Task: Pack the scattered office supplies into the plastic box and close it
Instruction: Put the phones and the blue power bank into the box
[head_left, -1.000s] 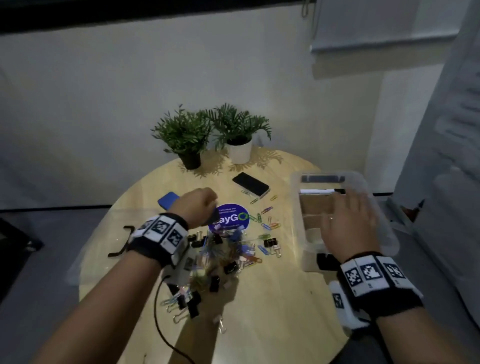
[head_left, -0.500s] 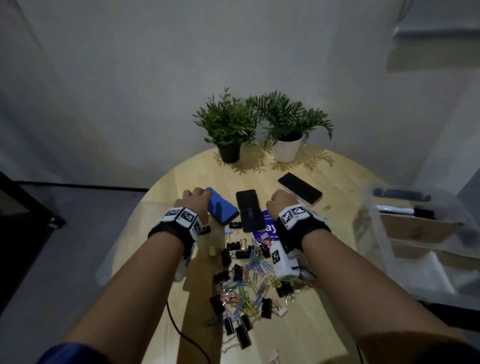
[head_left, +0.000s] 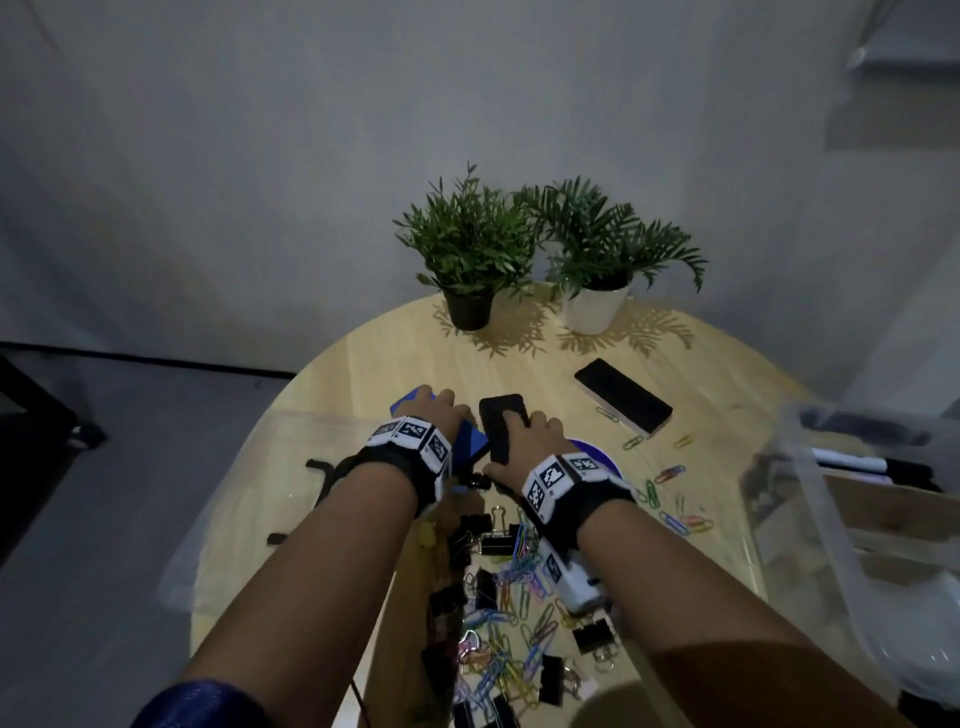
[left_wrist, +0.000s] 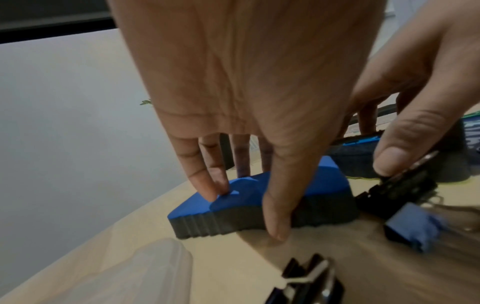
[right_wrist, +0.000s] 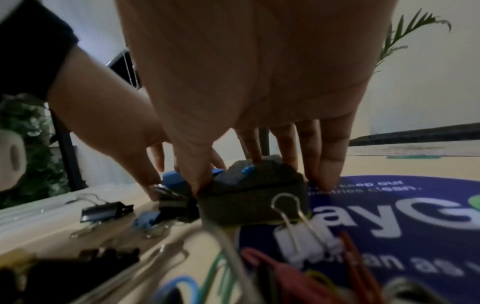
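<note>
- Left hand grips blue eraser; right hand grips black eraser, both on surface.
- Step: pickup. Next: lift, carry to plastic box, far right of right hand.

Two foam whiteboard erasers, one blue-topped, one black; two green potted plants; one black phone; one clear plastic box; binder clips and coloured paper clips too many to count.
</note>
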